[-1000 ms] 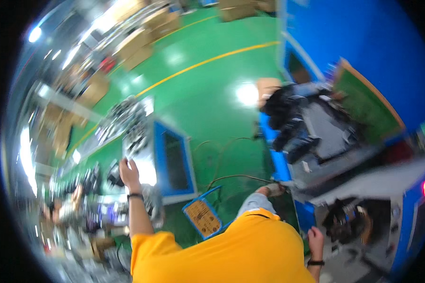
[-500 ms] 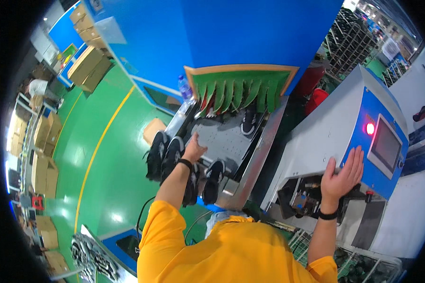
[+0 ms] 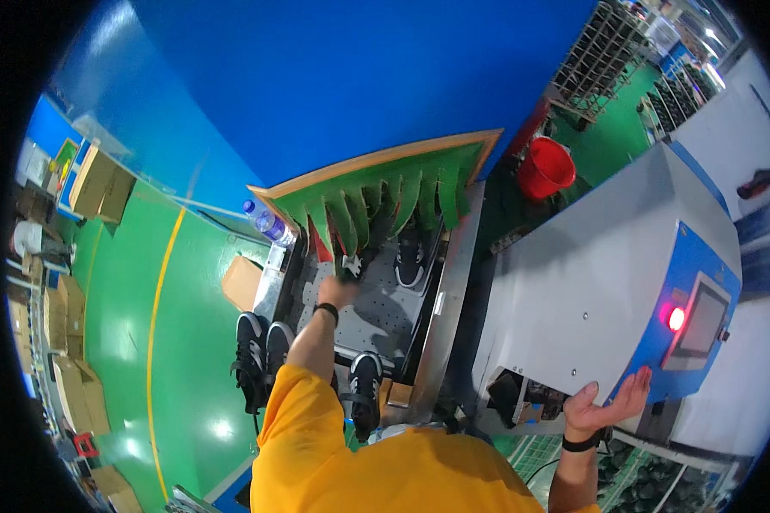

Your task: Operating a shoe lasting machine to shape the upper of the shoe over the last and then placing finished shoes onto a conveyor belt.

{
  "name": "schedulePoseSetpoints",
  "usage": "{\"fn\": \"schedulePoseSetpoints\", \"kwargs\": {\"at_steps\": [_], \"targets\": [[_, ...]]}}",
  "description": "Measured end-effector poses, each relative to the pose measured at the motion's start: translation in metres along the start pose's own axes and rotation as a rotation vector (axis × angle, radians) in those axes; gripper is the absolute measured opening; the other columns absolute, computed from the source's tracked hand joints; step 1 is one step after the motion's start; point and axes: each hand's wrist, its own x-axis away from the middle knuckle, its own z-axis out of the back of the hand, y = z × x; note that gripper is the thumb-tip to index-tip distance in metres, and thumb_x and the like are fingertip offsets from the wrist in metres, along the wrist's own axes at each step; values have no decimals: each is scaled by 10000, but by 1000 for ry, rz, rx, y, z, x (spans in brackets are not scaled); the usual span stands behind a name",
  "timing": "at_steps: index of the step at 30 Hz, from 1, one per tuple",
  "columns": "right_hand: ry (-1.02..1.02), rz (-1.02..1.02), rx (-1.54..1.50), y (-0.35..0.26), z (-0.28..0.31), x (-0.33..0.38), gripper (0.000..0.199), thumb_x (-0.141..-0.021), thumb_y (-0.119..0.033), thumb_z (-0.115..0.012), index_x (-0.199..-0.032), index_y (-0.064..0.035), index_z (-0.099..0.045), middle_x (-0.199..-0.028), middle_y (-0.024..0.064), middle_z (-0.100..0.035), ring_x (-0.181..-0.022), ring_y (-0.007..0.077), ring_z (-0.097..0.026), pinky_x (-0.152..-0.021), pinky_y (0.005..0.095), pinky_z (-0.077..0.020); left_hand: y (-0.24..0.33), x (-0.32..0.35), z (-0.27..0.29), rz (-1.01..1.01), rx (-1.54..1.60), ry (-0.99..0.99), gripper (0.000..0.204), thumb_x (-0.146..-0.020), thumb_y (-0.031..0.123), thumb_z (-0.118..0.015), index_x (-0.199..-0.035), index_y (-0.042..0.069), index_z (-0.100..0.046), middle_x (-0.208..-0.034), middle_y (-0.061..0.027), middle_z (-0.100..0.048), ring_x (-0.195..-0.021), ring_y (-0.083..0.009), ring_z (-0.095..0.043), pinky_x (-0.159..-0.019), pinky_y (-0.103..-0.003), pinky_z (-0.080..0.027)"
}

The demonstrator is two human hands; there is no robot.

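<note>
A worker in a yellow shirt reaches the left hand (image 3: 338,291) forward along a grey conveyor (image 3: 376,312), fingers closed on a black-and-white shoe (image 3: 351,267) just ahead of the knuckles, at the foot of the green strip curtain (image 3: 385,201). Another shoe (image 3: 411,261) lies just right of that hand, under the curtain's flaps. Nearer the body, a pair of black shoes (image 3: 261,355) rests left of the forearm and a single shoe (image 3: 365,389) right of it. The right hand (image 3: 607,410), fingers spread wide and holding nothing, presses flat against the lower edge of a grey-and-blue machine (image 3: 607,291), whose red light (image 3: 676,318) glows above the fingertips.
</note>
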Motion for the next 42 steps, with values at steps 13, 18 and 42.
{"fn": "schedulePoseSetpoints", "kwargs": {"at_steps": [13, 18, 42], "targets": [[-336, -1052, -1836, -103, 32, 46, 773, -866, -250, -672, -1495, -29, -280, -1436, 184, -451, -1294, 316, -459, -1111, 441, -331, 132, 355, 19, 23, 1407, -1285, 693, -806, 391, -750, -1350, 32, -514, -1237, -86, -626, -1046, -224, -637, -903, -373, -519], [-928, -1567, -2420, -47, 46, 51, 673, -794, -57, -733, -1407, -32, -457, -1293, 107, -587, -1136, 209, -591, -985, 324, -468, 104, 394, -19, -150, 647, -1365, 772, -858, 489, -719, -1394, 13, -431, -1228, -83, -605, -1091, -169, -559, -927, -330, -467], [-741, -1309, -1199, 106, 116, 159, 864, -754, -72, -719, -1521, -47, -323, -1223, 69, -611, -950, 151, -609, -835, 255, -489, 177, 490, -103, -111, 463, -1036, 231, -932, 248, -637, -853, 37, -686, -658, 33, -562, -555, -52, -477, -518, -223, -363]]}}
